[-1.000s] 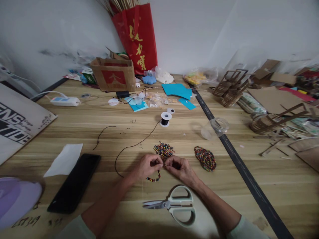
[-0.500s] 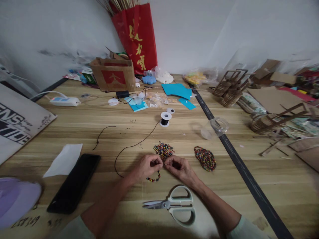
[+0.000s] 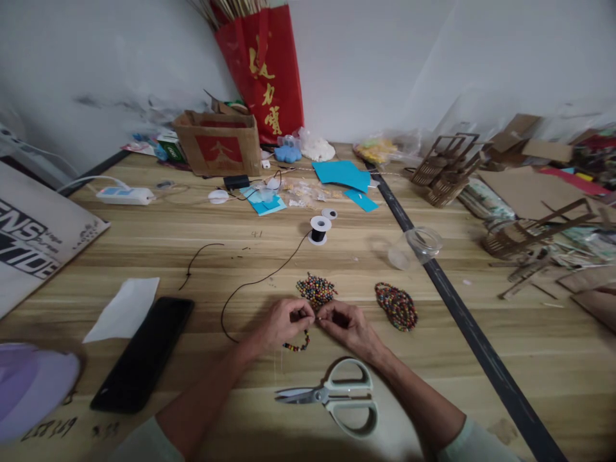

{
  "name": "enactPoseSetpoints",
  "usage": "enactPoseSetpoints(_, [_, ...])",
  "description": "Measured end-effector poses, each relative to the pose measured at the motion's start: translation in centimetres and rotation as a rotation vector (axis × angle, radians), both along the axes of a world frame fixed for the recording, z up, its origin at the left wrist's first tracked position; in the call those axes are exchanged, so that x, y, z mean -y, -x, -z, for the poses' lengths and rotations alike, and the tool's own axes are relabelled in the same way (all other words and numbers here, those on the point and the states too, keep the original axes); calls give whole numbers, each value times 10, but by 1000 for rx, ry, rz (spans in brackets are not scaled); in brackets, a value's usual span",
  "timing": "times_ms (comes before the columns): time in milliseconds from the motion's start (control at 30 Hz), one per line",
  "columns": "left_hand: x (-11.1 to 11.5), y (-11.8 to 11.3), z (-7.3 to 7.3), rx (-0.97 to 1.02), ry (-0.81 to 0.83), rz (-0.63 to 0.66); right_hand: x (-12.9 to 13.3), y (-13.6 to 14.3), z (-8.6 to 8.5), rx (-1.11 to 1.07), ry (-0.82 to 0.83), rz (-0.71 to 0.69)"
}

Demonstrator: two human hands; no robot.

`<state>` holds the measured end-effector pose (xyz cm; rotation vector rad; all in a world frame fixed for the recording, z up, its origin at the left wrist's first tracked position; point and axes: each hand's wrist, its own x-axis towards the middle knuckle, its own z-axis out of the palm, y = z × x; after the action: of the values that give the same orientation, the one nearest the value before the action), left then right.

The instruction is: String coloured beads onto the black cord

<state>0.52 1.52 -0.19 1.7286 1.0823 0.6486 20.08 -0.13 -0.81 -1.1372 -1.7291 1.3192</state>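
Both hands meet just in front of a loose pile of multicoloured beads [image 3: 316, 289]. My left hand [image 3: 289, 319] pinches the black cord, and a short strung row of beads [image 3: 297, 347] hangs below its fingers. My right hand [image 3: 347, 326] is closed in a pinch close to the left fingertips; a tiny thing shows at its tips, too small to name. From a white spool [image 3: 318, 231] the cord [image 3: 250, 283] curves round to the left wrist. Scissors [image 3: 332, 393] lie slightly open below the hands. A coiled bead string [image 3: 396, 307] rests to the right.
On the left lie a black phone [image 3: 143, 354] and a white paper [image 3: 126, 309]. A clear round container [image 3: 418, 247] stands right of the spool. Blue paper pieces [image 3: 341, 174], a cardboard box [image 3: 221, 144] and a red bag [image 3: 269, 77] are at the back. Small brown baskets [image 3: 445, 176] stand at the right.
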Motion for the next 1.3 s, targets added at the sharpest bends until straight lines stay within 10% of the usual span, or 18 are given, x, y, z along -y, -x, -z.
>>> enactPoseSetpoints(1300, [0, 0, 3, -2, 5, 0, 0, 2, -1, -28, 6, -7])
